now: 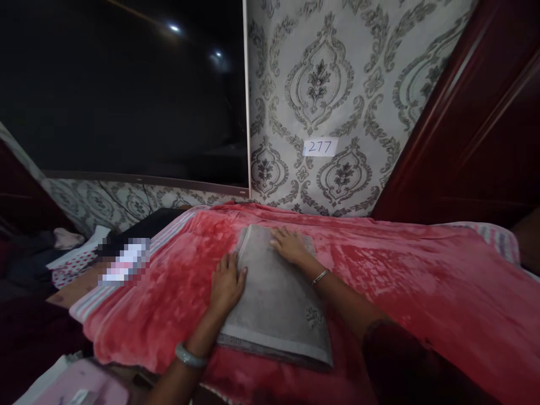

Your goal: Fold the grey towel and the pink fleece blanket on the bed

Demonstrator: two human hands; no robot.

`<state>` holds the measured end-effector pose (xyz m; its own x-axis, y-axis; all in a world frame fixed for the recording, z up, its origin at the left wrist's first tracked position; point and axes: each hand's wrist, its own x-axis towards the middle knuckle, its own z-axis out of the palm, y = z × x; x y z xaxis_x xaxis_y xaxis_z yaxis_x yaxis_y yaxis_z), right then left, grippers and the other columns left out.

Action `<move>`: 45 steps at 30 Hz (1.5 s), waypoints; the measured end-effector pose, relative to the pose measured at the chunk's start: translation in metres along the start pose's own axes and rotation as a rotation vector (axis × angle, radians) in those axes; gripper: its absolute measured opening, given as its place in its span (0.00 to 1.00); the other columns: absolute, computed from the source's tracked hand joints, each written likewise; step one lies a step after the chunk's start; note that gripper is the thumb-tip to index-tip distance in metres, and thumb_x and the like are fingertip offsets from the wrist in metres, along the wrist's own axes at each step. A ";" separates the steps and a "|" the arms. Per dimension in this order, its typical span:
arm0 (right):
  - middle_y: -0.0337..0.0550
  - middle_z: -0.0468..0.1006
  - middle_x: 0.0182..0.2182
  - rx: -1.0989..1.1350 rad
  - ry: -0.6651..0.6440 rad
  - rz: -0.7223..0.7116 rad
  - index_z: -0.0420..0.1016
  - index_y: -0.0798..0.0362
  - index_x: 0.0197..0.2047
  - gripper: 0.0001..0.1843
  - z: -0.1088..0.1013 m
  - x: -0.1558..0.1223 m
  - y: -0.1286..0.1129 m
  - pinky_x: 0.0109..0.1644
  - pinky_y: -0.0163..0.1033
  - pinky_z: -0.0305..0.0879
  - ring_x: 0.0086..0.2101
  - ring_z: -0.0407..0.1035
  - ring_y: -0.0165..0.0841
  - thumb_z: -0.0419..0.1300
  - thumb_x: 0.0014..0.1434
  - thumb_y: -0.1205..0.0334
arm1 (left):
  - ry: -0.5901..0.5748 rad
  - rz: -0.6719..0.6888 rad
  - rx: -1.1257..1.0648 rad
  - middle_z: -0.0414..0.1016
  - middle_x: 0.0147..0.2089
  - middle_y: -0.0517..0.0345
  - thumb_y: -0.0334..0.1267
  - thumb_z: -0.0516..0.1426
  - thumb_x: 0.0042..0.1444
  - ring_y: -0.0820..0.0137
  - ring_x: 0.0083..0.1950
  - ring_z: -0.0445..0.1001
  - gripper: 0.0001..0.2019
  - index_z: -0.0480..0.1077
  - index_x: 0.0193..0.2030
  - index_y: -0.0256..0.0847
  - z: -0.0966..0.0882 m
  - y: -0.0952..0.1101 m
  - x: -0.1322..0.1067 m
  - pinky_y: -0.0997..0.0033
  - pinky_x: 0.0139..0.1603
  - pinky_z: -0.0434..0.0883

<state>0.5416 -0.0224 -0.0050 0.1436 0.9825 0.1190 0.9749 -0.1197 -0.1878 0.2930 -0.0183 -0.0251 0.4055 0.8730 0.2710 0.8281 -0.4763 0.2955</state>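
Observation:
A grey folded towel [274,292] lies flat on a red plush blanket [169,281], with a small dark motif near its lower right corner. My left hand [228,284] rests along the towel's left edge, fingers stretched out and the thumb on the cloth. Across the towel's far end, my right hand [289,244] lies flat with its fingers extended to the left. Neither hand grips the cloth. A wide bangle circles my left wrist, and a thin bracelet is on my right one.
Behind the blanket, a large dark television [126,95] hangs against patterned wallpaper. A paper label [319,147] reading 277 is stuck there. Dark red wooden panelling [464,140] stands at right. A pink object [80,385] sits at lower left, near a white dotted cloth [73,270].

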 end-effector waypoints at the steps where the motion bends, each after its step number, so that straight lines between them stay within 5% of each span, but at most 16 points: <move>1: 0.46 0.46 0.75 0.013 0.009 -0.077 0.49 0.43 0.77 0.31 -0.001 0.005 -0.013 0.72 0.62 0.36 0.73 0.39 0.45 0.41 0.74 0.47 | -0.015 -0.005 0.006 0.59 0.72 0.35 0.46 0.48 0.67 0.48 0.69 0.64 0.30 0.58 0.73 0.37 0.001 0.000 0.000 0.49 0.65 0.64; 6: 0.46 0.45 0.75 0.032 -0.082 -0.164 0.46 0.47 0.77 0.33 0.012 0.032 -0.053 0.73 0.58 0.39 0.73 0.40 0.43 0.40 0.74 0.48 | -0.134 0.087 0.081 0.47 0.79 0.43 0.49 0.48 0.68 0.45 0.74 0.56 0.31 0.54 0.75 0.46 0.001 0.004 -0.002 0.44 0.66 0.62; 11: 0.45 0.46 0.75 0.071 -0.126 -0.161 0.47 0.46 0.77 0.34 0.032 0.042 -0.049 0.73 0.59 0.35 0.72 0.41 0.46 0.41 0.73 0.45 | -0.258 0.119 0.101 0.41 0.80 0.46 0.54 0.49 0.66 0.37 0.76 0.46 0.33 0.52 0.76 0.50 0.004 0.003 -0.009 0.35 0.68 0.57; 16: 0.44 0.46 0.75 0.079 -0.120 -0.164 0.47 0.44 0.77 0.34 0.036 0.045 -0.043 0.73 0.59 0.34 0.73 0.40 0.47 0.41 0.73 0.43 | -0.311 0.216 -0.016 0.38 0.81 0.54 0.56 0.53 0.64 0.41 0.79 0.38 0.35 0.50 0.76 0.56 0.002 -0.023 -0.032 0.36 0.71 0.53; 22: 0.45 0.46 0.75 0.051 -0.110 -0.166 0.46 0.44 0.77 0.34 0.038 0.042 -0.042 0.73 0.60 0.35 0.72 0.40 0.47 0.38 0.73 0.43 | -0.360 0.398 -0.221 0.39 0.80 0.57 0.52 0.48 0.70 0.54 0.79 0.45 0.28 0.54 0.75 0.56 -0.014 -0.062 -0.063 0.43 0.75 0.50; 28: 0.47 0.40 0.76 0.034 -0.192 -0.118 0.42 0.48 0.78 0.35 0.019 0.039 -0.049 0.73 0.60 0.34 0.73 0.34 0.47 0.39 0.74 0.46 | -0.359 0.439 -0.364 0.42 0.80 0.55 0.55 0.45 0.70 0.58 0.79 0.45 0.28 0.58 0.73 0.50 -0.019 -0.066 -0.064 0.47 0.77 0.46; 33: 0.49 0.41 0.76 0.069 -0.208 -0.143 0.44 0.45 0.78 0.37 0.001 -0.017 -0.071 0.72 0.67 0.34 0.73 0.35 0.53 0.41 0.72 0.40 | -0.288 0.427 -0.495 0.50 0.78 0.51 0.54 0.48 0.69 0.56 0.77 0.52 0.27 0.65 0.70 0.48 -0.018 -0.071 -0.065 0.47 0.75 0.52; 38: 0.49 0.40 0.76 0.023 -0.177 -0.303 0.49 0.44 0.77 0.38 0.013 -0.103 -0.089 0.73 0.65 0.32 0.73 0.32 0.52 0.46 0.70 0.37 | -0.248 0.424 -0.544 0.53 0.77 0.51 0.52 0.50 0.67 0.54 0.76 0.55 0.26 0.68 0.67 0.46 -0.018 -0.072 -0.065 0.46 0.74 0.55; 45: 0.46 0.42 0.76 0.075 -0.187 -0.345 0.49 0.46 0.77 0.37 0.019 -0.130 -0.100 0.74 0.63 0.31 0.73 0.31 0.48 0.46 0.72 0.39 | -0.230 0.380 -0.625 0.58 0.75 0.47 0.50 0.53 0.62 0.54 0.75 0.57 0.23 0.73 0.59 0.42 -0.015 -0.073 -0.059 0.44 0.75 0.53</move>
<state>0.4227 -0.1353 -0.0200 -0.2303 0.9731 0.0094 0.9444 0.2259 -0.2389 0.2031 -0.0362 -0.0492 0.7453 0.6048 0.2806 0.2704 -0.6590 0.7019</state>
